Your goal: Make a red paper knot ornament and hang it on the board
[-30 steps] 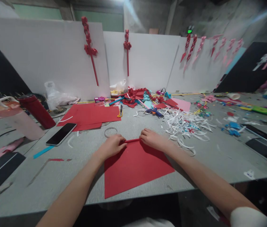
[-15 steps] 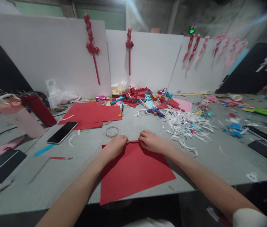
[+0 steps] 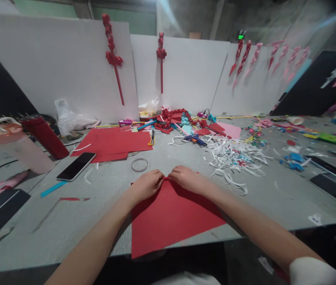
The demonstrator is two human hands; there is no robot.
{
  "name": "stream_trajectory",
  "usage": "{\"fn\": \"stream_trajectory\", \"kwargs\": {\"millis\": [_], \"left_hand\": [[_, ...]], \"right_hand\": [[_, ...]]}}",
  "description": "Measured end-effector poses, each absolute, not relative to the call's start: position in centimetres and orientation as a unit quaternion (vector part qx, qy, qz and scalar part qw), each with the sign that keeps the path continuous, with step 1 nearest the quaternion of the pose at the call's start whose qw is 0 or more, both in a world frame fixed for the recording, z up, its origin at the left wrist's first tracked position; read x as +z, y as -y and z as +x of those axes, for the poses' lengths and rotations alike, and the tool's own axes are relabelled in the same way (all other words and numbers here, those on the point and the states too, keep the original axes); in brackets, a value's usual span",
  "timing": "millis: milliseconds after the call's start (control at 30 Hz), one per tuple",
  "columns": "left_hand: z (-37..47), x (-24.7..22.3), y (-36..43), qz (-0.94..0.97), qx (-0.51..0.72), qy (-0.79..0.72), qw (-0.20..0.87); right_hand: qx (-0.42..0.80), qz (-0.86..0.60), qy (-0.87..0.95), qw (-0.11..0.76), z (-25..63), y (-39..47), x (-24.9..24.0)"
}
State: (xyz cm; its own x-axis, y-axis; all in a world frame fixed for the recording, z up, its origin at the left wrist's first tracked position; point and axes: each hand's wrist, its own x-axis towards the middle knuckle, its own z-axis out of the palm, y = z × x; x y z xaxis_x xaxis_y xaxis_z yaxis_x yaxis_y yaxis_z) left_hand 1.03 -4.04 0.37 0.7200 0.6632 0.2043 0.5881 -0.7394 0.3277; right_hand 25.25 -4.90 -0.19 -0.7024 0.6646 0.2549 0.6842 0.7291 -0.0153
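Note:
A large red paper sheet [image 3: 174,217] lies on the grey table in front of me, its near left corner at the table's front edge. My left hand [image 3: 148,184] pinches the far edge of this sheet, fingers closed. Close beside it, my right hand [image 3: 186,179] grips the same edge, fingers bent over it. Between the two hands the edge shows as a narrow rolled or folded strip. A thin round ring [image 3: 140,165] lies just beyond my left hand.
Left are a phone [image 3: 77,166], a red bottle [image 3: 46,136], a pink bottle [image 3: 22,150] and more red sheets [image 3: 111,142]. White paper shreds [image 3: 236,156] lie to the right. Scissors-like blue tool [image 3: 196,139] and red paper chains [image 3: 174,116] lie behind.
My right hand has moved left, closer to my left hand, along the far edge. The sheet has shifted slightly right in view.

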Motion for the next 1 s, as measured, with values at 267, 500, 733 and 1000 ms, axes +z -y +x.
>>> {"fn": "stream_trajectory", "kwargs": {"millis": [267, 500, 733, 1000], "left_hand": [[0.7, 0.3, 3.7, 0.938, 0.123, -0.317, 0.066], [0.5, 0.5, 3.8, 0.943, 0.114, -0.309, 0.053], [0.5, 0.5, 3.6, 0.944, 0.111, -0.309, 0.042], [0.1, 0.9, 3.6, 0.922, 0.159, -0.340, 0.089]], "right_hand": [[-0.062, -0.365, 0.922, 0.111, 25.6, 4.6, -0.6], [-0.084, -0.366, 0.921, 0.107, 25.4, 5.2, -0.1], [-0.135, -0.356, 0.922, 0.073, 25.1, 5.5, 0.3], [-0.147, -0.361, 0.919, 0.056, 25.5, 5.4, 0.6]]}}
